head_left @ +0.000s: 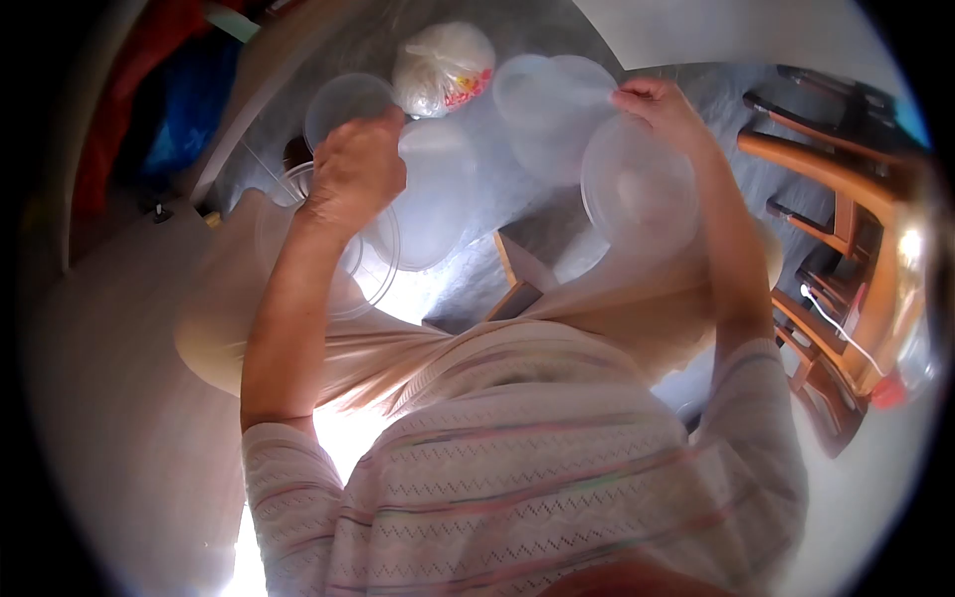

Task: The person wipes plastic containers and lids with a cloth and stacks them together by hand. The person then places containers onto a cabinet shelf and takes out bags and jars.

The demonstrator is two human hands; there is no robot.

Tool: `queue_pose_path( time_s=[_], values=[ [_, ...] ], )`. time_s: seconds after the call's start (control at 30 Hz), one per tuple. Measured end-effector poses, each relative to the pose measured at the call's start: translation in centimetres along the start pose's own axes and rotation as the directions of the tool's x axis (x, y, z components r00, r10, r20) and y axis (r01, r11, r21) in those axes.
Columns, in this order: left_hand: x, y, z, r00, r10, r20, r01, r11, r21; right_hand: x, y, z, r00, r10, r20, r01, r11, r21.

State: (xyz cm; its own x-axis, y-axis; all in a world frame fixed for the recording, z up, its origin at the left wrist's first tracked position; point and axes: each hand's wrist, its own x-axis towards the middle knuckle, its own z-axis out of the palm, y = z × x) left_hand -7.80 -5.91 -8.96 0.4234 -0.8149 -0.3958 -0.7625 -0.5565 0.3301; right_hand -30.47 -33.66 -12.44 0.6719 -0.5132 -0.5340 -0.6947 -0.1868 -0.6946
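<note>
My left hand (358, 167) is closed, knuckles up, between a round clear lid (343, 98) and a large translucent piece (433, 194); its fingertips are hidden. Under my left wrist and forearm are clear round plastic rims (390, 274). My right hand (665, 111) pinches the edge of a translucent round plastic lid (567, 95). Just below those fingers, another round translucent lid (640, 189) stands over my right thigh. A knotted white plastic bag (444, 70) with red and yellow print lies between and beyond my hands.
Wooden chairs (865, 184) stand at the right, with a white cable and a red-capped clear bottle (905, 373) near them. Red (95, 129) and blue (194, 104) items are at the upper left. A wooden corner piece (519, 269) shows between my knees.
</note>
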Motion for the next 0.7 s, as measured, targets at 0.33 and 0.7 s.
queue_pose_path(
  time_s=[0.33, 0.7],
  values=[
    [-0.7, 0.3, -0.1, 0.995, 0.049, 0.081, -0.037, 0.988, -0.148, 9.6, 14.1, 6.9, 0.908, 0.418, -0.016, -0.365, 0.811, 0.456],
    [-1.0, -0.5, -0.1, 0.989, 0.079, 0.127, -0.044, 0.965, -0.257, 11.4, 16.3, 8.3, 0.839, -0.039, -0.542, -0.182, 0.919, -0.349]
  ],
)
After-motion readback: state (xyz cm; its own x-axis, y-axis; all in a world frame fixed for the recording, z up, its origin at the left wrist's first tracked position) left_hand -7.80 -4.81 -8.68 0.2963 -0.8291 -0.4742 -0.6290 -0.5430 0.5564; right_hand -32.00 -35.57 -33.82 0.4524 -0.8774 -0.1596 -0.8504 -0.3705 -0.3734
